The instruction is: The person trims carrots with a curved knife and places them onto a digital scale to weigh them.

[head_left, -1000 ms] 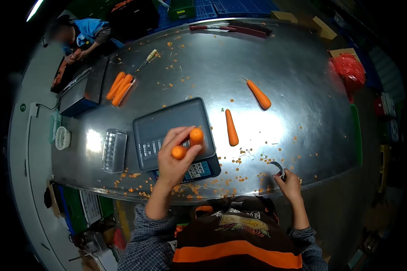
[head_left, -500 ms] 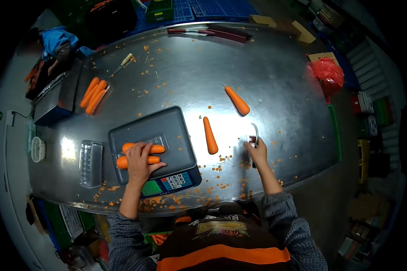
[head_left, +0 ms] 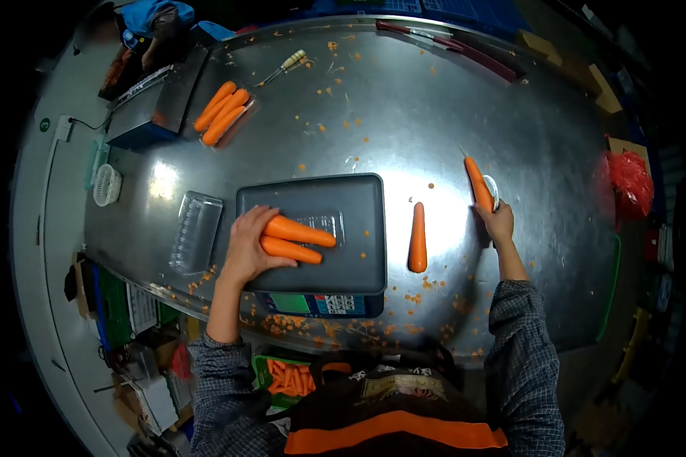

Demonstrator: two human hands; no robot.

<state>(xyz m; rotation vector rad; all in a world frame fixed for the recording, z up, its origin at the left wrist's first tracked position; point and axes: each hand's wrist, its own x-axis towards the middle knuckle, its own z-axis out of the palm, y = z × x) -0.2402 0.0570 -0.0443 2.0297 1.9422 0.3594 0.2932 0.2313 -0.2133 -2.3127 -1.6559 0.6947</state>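
Note:
My left hand [head_left: 251, 247] is wrapped over the left ends of two peeled carrots [head_left: 301, 231], which lie side by side on the dark pan of a digital scale [head_left: 358, 274]. Partly under them shows a clear plastic tray [head_left: 335, 225]. At right, my right hand [head_left: 498, 222] has its fingers closed at the thick end of a long carrot [head_left: 476, 179]. A pale curved tool [head_left: 492, 190] sticks out of the same hand; its kind is unclear. Between the scale and this hand another carrot [head_left: 418, 240] lies on the metal table.
Left of the scale stands an empty clear tray [head_left: 197, 232]. Farther back lie several packed carrots [head_left: 225, 110], a wooden-handled tool [head_left: 286, 65] and a dark red-handled knife [head_left: 450, 46]. A red bag [head_left: 629, 186] is at right. Another person [head_left: 156, 30] works at far left.
My right hand has moved forward to the farther carrot and closed at its thick end, the curved tool still in it. My left hand has shifted to the carrots' left ends. The view has swung.

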